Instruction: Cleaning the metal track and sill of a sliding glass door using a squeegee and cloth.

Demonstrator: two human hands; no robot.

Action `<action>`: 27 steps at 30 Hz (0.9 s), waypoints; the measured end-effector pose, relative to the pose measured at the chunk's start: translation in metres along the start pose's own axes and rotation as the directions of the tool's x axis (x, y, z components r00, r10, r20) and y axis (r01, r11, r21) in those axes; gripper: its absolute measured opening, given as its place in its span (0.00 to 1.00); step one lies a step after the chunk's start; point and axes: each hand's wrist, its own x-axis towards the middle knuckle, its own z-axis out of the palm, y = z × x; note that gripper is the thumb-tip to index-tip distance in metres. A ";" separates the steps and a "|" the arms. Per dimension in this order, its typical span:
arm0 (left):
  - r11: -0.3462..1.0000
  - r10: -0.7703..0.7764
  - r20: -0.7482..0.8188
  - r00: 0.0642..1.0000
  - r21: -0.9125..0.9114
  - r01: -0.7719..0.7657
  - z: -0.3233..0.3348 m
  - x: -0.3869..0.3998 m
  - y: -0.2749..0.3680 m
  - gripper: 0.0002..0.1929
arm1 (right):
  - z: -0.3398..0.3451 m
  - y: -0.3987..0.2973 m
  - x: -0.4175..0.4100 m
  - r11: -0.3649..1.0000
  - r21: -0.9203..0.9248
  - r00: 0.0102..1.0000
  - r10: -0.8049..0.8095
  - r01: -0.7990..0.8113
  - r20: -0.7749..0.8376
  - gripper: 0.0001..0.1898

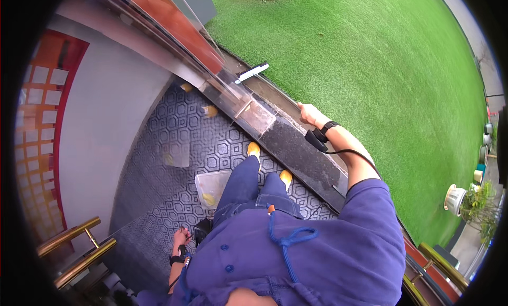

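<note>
My right hand [311, 114] is stretched out over the threshold edge, fingers closed. A white squeegee head with a dark blade [252, 72] is beyond it, beside the end of a clear glass pane [228, 82]. My fist appears to grip its handle, which is hard to tell from the dark turf edge. Low at my side, my left hand [182, 235] has curled fingers near a black case [202, 231] at my hip. Something thin and dark shows at its fingertips; whether it is held is unclear. A translucent plastic bin [200, 191] with something yellow inside stands beside my legs.
Artificial turf [357, 60] borders the black stone threshold [301, 147]. Patterned tiles [222, 147] lie underfoot. Brass handles [85, 262] are at lower left, beside reflective glass. Potted plants [454, 199] stand at right. A cable [351, 150] runs along my right arm.
</note>
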 end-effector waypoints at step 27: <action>0.998 -0.003 0.118 0.993 -0.065 0.011 0.062 0.035 -0.026 0.05 | 0.036 -0.053 -0.051 0.592 0.784 0.977 0.027 -0.186 0.211 0.16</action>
